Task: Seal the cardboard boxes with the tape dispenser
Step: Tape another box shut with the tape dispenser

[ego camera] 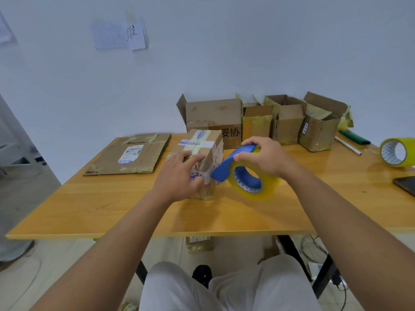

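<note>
At the table's (112,212) left end lies a flattened box (130,157). Mid-table, the small box (203,158) being sealed. Left hand (179,176) presses on it, fingers nearly straight, thumb on the near face by the tape end. Right hand (265,157) grips the blue tape dispenser (244,170), its nose touching the box's near corner. Risk, my judgement: the light box could slide or tip under the pull, skewing or wrinkling the strip. Behind stand open boxes (258,122); far right, a spare tape roll (396,151).
</note>
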`<state>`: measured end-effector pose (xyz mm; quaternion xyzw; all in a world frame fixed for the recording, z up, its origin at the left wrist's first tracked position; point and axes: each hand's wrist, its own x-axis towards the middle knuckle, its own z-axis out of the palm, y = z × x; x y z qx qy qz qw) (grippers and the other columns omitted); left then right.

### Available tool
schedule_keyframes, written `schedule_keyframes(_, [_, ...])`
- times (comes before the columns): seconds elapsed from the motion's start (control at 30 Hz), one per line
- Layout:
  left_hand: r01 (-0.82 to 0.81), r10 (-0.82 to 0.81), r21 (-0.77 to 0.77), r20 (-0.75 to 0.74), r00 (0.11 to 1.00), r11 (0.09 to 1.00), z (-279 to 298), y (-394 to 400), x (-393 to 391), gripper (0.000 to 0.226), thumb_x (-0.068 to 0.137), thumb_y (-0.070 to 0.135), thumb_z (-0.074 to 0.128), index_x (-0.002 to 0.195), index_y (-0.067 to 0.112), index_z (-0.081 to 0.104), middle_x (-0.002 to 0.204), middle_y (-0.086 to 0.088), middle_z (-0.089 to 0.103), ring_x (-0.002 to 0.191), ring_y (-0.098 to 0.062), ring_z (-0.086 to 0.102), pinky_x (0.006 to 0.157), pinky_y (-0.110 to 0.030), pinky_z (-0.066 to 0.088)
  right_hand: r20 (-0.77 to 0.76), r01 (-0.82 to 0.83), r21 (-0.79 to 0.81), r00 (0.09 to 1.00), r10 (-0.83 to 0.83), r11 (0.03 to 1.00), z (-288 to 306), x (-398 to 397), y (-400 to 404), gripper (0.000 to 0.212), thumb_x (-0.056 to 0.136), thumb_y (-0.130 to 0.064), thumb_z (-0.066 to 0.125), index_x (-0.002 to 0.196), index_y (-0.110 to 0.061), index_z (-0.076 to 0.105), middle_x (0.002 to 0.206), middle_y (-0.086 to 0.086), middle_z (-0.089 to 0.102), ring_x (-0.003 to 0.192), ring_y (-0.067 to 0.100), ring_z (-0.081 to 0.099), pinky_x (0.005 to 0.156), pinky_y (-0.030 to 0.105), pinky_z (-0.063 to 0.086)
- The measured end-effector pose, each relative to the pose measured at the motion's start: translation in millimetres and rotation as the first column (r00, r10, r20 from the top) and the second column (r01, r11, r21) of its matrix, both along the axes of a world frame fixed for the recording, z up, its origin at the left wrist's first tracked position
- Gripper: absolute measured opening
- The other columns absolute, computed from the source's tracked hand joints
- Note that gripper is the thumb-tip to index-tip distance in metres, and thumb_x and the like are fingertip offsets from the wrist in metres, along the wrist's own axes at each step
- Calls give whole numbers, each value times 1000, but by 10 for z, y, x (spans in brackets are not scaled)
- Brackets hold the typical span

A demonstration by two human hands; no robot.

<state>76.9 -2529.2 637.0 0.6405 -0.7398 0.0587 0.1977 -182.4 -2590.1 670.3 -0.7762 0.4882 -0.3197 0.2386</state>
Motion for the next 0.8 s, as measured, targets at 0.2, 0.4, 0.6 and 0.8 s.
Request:
schedule_keyframes(0.2, [-47, 43, -51, -81, 996, 998, 11, 27, -133, 68, 76, 56, 36, 138, 33, 52, 134, -3, 51, 122, -22, 43, 100, -41, 42, 92, 265, -122, 963, -255, 957, -316, 2, 66, 55, 78, -60, 68, 123, -33, 52, 96, -8, 55, 74, 5, 53, 58, 28, 47])
schedule_keyframes(0.4, [-81, 77, -56, -76, 994, 995, 6, 58, -189, 75, 73, 61, 27, 140, 34, 51, 134, -5, 50, 123, -23, 41, 103, -42, 38, 262, 390, -129, 900, -348, 912, -669, 141, 114, 61, 83, -53, 70, 134, -27, 49, 97, -5, 55, 79, 14, 53, 58, 26, 41])
schedule_keyframes(0.6, [-102, 94, -40, -161, 982, 994, 65, 68, -263, 78, 71, 65, 23, 135, 33, 55, 129, -5, 52, 122, -22, 41, 101, -41, 36, 336, 416, -120, 872, -357, 902, -818, 198, 155, 59, 88, -53, 67, 136, -26, 46, 107, -7, 54, 95, 18, 54, 72, 31, 43])
schedule_keyframes(0.8, [-224, 194, -142, -201, 960, 964, -38, -57, -393, 45, 93, 61, 47, 118, 28, 64, 122, -8, 57, 118, -27, 46, 99, -43, 36, 257, 402, -80, 892, -371, 912, -809, 60, 159, 64, 93, -56, 56, 146, -24, 40, 121, 3, 58, 107, 24, 56, 84, 40, 50])
